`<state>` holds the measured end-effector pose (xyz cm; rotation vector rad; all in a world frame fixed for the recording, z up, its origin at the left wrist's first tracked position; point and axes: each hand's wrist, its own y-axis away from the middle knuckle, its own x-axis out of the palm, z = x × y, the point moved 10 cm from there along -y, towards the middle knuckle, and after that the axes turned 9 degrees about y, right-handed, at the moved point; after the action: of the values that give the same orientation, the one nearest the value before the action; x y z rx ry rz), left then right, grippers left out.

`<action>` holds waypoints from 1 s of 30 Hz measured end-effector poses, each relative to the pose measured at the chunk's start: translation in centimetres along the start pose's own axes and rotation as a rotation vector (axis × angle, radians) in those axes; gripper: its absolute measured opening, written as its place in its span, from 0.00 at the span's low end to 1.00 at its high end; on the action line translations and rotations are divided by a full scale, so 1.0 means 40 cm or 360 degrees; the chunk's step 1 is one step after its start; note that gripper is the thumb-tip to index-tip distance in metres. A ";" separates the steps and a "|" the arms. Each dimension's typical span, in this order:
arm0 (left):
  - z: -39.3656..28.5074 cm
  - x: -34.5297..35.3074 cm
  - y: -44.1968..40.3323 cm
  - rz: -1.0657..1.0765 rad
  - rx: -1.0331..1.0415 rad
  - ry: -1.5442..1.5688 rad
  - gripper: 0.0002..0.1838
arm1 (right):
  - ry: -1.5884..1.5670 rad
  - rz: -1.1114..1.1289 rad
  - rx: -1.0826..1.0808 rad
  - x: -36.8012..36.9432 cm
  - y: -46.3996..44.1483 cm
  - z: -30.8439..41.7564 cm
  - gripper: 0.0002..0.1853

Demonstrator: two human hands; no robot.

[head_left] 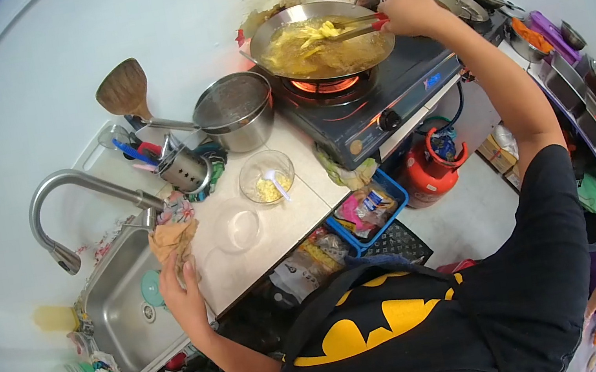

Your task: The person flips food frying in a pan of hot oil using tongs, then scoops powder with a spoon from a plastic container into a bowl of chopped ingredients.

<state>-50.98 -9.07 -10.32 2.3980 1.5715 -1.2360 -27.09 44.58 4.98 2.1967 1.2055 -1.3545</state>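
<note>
My right hand (411,14) is closed round the red-handled tongs (358,27), reaching over the wok. Their metal tips are among yellow pieces of food (319,32) in bubbling oil. The wok (379,60) sits on the lit burner (327,86) of a dark gas stove (351,125). At the sink's edge, my left hand (183,294) touches a crumpled tan cloth (174,242); its fingers are partly spread, and whether they grip the cloth is unclear. A clear bowl (267,178) with yellow bits and a white spoon stands on the counter.
Left of the stove are a steel pot (249,135), a utensil holder (185,170) and a clear round container (237,230). The faucet (73,178) arches over the sink (121,313). Below the stove stand a red gas cylinder (423,172) and a blue basket (390,209).
</note>
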 end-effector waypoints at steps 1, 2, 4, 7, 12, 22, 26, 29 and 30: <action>-0.002 0.002 0.000 0.0010 -0.0012 -0.0004 0.20 | -0.0035 0.0040 -0.0005 -0.029 0.018 -0.015 0.18; -0.006 0.004 0.001 0.0020 -0.0025 -0.0009 0.20 | -0.0070 0.0079 -0.0009 -0.053 0.032 -0.029 0.19; -0.009 0.011 0.001 0.0044 -0.0030 -0.0013 0.20 | -0.0150 0.0152 -0.0020 -0.072 0.050 -0.057 0.23; -0.015 0.026 -0.002 0.0084 -0.0029 0.0009 0.20 | -0.0213 0.0181 -0.0060 -0.102 0.075 -0.086 0.25; -0.028 0.056 -0.009 0.0147 -0.0003 0.0069 0.20 | -0.0562 0.0157 0.0033 -0.148 0.111 -0.149 0.23; -0.070 0.065 -0.024 0.0149 0.0040 0.0089 0.19 | -0.0390 0.0292 -0.0121 -0.071 0.100 -0.065 0.21; -0.081 0.078 -0.029 0.0173 0.0086 0.0068 0.19 | -0.0326 0.0278 -0.0150 -0.067 0.076 0.011 0.21; -0.083 0.086 -0.024 0.0192 0.0110 0.0066 0.19 | -0.0268 0.0188 -0.0118 -0.067 0.046 0.024 0.23; -0.082 0.087 -0.023 0.0192 0.0106 0.0066 0.19 | -0.0282 0.0138 -0.0109 -0.078 0.039 0.023 0.22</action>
<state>-49.12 -4.60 -9.86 2.5326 1.3928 -1.2436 -27.08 41.51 6.86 2.0106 1.0639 -1.4171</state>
